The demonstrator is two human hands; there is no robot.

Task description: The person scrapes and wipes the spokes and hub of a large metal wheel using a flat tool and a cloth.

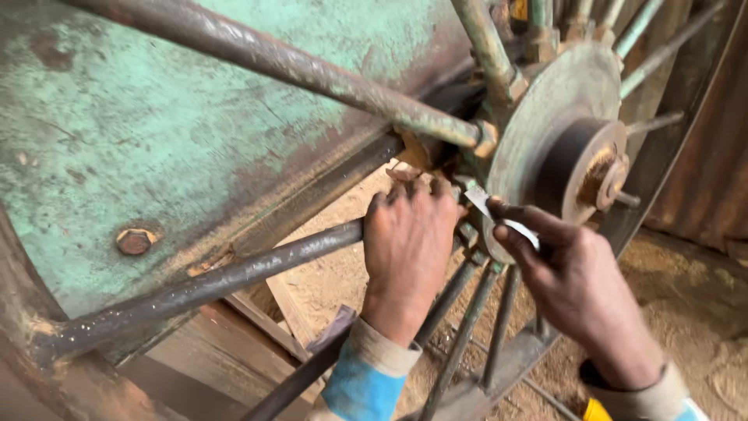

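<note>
The big green metal panel (156, 117) is behind the round grey hub (557, 117) of a spoked wheel, and I see no labels, signs or packages near the hub. The left hand (409, 234) has its fingers wrapped tight on a dark spoke (234, 277) just left of the hub. The right hand (580, 284) pinches a small flat metal tool (499, 214) at the hub's lower edge; it looks like prying work, needing a steady push.

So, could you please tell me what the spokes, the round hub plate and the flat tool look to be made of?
Spokes: likely steel rod, worn green paint over rust.
Hub plate: metal disc, dull, faded green.
Flat tool in the right hand: bright bare metal, seemingly.
</note>
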